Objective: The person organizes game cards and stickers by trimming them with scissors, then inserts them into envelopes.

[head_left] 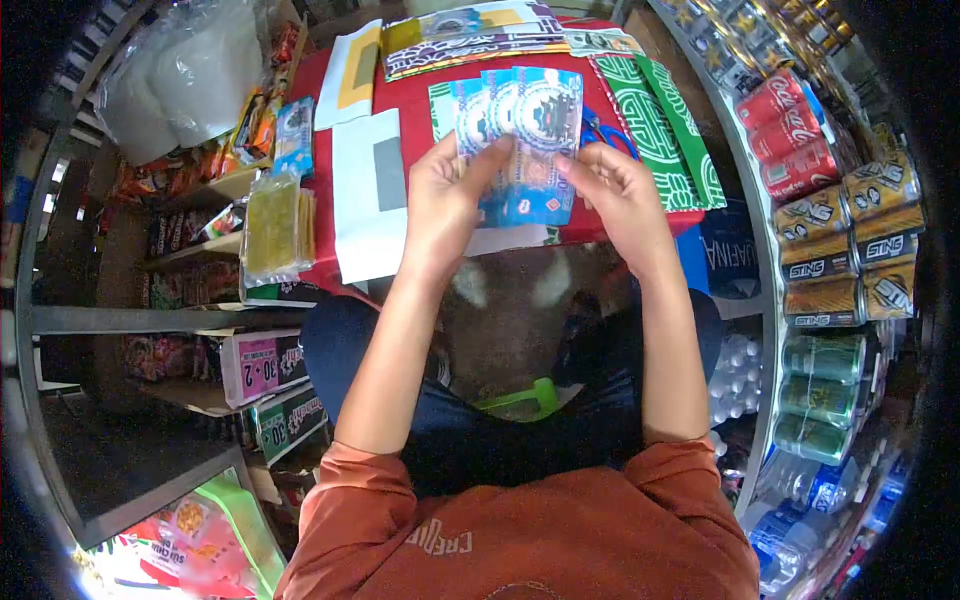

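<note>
Three blue printed paper notes [545,185] are fanned out upright in front of me, each with a dark building in a round frame. My left hand [445,195] grips them from the left, thumb pressed across their faces. On the right edge, my right hand [622,200] pinches the front note between thumb and fingers. Behind my right hand, the blue handles of scissors [610,132] show in part. Under the notes lie a white sheet with a grey block [365,200] and a green patterned sheet [645,120] on a red surface [420,95].
A patterned paper stack [470,45] lies at the back. To the right stand packs of red cans [790,135], gold cans [850,240] and green cans [820,390]. On the left are shelves with yellow packets [275,230] and boxes [260,365].
</note>
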Demonstrator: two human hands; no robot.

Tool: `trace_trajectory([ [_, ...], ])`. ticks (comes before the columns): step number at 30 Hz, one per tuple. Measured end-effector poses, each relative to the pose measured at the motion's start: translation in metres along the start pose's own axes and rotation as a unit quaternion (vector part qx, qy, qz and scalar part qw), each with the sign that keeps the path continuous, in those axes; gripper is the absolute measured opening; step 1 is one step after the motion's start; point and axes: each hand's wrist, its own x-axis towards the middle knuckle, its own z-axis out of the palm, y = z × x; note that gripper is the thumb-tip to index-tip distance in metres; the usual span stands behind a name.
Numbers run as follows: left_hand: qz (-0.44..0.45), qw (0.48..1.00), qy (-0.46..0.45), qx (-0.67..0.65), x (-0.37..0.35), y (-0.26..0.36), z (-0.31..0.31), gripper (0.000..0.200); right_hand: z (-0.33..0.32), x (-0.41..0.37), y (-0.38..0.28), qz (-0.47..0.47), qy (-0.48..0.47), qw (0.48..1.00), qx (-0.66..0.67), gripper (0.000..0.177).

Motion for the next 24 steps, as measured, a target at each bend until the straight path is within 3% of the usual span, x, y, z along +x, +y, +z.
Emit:
trace_trajectory([
  [6,-0.028,0.999,-0.001,0.04,0.0,-0.005,-0.003,0.02,0.005,0.007,0.017,-0.008,0.017,1.0,0.006,0.02],
  [10,0.01,1.0,0.004,-0.015,0.0,-0.006,-0.006,0.018,0.013,0.006,0.014,-0.001,0.006,1.0,-0.013,0.019],
  [13,0.011,1.0,0.019,0.01,-0.001,-0.007,-0.01,0.015,0.029,0.006,0.004,-0.048,0.058,0.997,0.021,0.018],
  [16,0.014,1.0,0.014,0.003,-0.004,-0.005,-0.011,0.015,0.037,0.006,-0.004,-0.019,0.057,0.993,0.1,0.017],
  [18,0.012,1.0,0.006,-0.011,-0.006,-0.003,-0.011,0.015,0.031,0.008,0.003,-0.024,0.032,0.997,0.069,0.016],
  [24,0.002,0.999,0.033,-0.031,-0.01,-0.003,-0.015,0.033,0.033,0.006,-0.001,-0.017,0.019,0.998,0.052,0.013],
])
